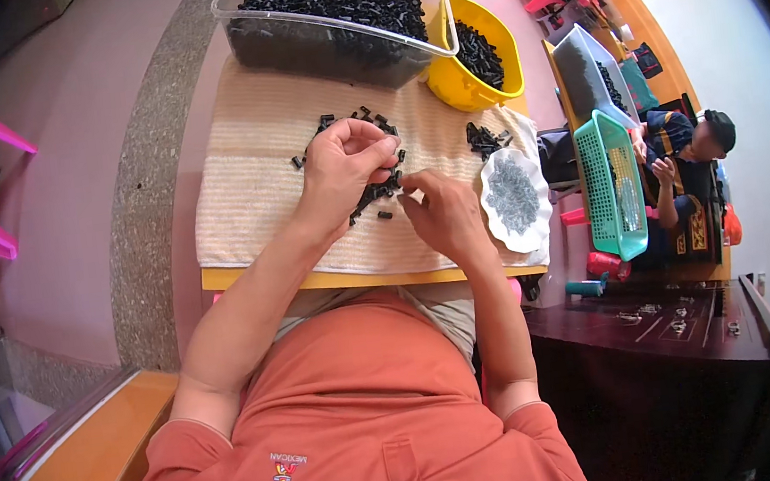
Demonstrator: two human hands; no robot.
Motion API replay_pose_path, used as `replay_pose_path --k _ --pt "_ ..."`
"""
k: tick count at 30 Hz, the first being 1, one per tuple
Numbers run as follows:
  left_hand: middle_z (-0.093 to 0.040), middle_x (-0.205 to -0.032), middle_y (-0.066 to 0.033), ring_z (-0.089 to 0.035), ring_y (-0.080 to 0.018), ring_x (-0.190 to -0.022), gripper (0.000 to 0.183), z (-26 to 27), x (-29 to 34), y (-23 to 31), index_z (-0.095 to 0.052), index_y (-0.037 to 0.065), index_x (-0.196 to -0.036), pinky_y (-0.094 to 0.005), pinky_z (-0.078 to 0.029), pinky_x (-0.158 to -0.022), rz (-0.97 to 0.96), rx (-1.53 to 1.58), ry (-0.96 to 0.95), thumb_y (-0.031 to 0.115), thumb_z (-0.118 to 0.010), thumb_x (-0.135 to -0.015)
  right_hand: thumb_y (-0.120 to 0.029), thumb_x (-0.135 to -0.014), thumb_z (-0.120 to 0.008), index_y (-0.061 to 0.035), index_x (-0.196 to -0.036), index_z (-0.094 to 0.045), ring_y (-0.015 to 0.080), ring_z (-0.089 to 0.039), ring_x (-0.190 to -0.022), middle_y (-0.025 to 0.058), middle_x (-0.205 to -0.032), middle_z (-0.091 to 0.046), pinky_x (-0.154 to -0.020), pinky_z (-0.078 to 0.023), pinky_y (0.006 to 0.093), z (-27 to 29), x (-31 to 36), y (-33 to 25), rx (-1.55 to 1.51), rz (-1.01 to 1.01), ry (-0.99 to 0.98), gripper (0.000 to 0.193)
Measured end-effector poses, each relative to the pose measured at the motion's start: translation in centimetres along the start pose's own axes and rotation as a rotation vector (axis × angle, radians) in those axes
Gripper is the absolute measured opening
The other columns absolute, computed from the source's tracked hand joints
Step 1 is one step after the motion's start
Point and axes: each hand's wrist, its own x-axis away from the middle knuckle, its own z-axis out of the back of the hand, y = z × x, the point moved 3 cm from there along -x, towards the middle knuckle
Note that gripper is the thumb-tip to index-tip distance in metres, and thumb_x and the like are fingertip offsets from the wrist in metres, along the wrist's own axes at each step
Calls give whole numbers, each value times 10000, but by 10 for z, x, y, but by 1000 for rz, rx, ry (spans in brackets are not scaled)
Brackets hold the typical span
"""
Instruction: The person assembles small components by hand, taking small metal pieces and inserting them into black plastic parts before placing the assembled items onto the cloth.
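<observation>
Centre of the frame: left hand (348, 164) with thumb and index fingertips together, above a scatter of short black tubular pieces (384, 189) on a striped towel (246, 190); impossible to tell whether clamped on one. Just right of centre: right hand (447, 216), fingertips close together beside those pieces, grip likewise unclear. Farther right, a white scalloped dish (518, 243) of small clear pieces; at upper centre, a yellow bucket (464, 86) of black pieces.

Lower left of centre in the frame, an orange-red shirt (323, 362) carries a small line of dark lettering (288, 459), upside down in this view, with a colourful emblem (284, 473) beneath.
</observation>
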Motion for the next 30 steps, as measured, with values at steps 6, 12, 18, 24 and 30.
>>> replay_pose_path --k 6,12,18,24,30 --pt "-676 -828 -38 -645 -94 -737 136 -4 0 -3 -626 32 -915 -223 -530 -641 -2 -17 -10 109 -727 -865 -138 -831 -695 -67 -969 -695 330 -665 -780 111 -947 -683 -699 -523 417 -12 13 -16 78 144 -123 155" --pt "-674 -823 -35 -633 -82 -733 126 -4 2 -3 -623 34 -914 -222 -522 -635 -20 -65 -19 101 -720 -869 10 -846 -670 -31 -1098 -664 263 -641 -694 130 -973 -657 -619 -498 335 -2 14 -10 -269 169 158 256" --pt "-676 -841 -46 -634 -91 -751 155 -10 4 -8 -629 18 -961 -237 -532 -650 -22 -109 -289 125 -717 -892 59 -883 -647 -7 -1108 -653 89 -568 -624 66 -952 -645 -530 -451 220 15 17 2 -556 75 243 234" --pt "-688 -918 -43 -672 -122 -837 198 -16 11 -6 -639 42 -1027 -258 -566 -752 128 -83 -408 158 -731 -895 47 -856 -709 11 -1033 -668 69 -591 -670 48 -920 -643 -539 -496 198 18 13 12 -739 123 277 186" --pt "-696 -929 -66 -679 -137 -821 178 -18 13 -5 -653 24 -1014 -268 -584 -764 254 88 -448 127 -729 -889 43 -817 -737 -7 -987 -693 128 -613 -712 82 -895 -650 -588 -475 233 24 14 10 -710 201 331 184"
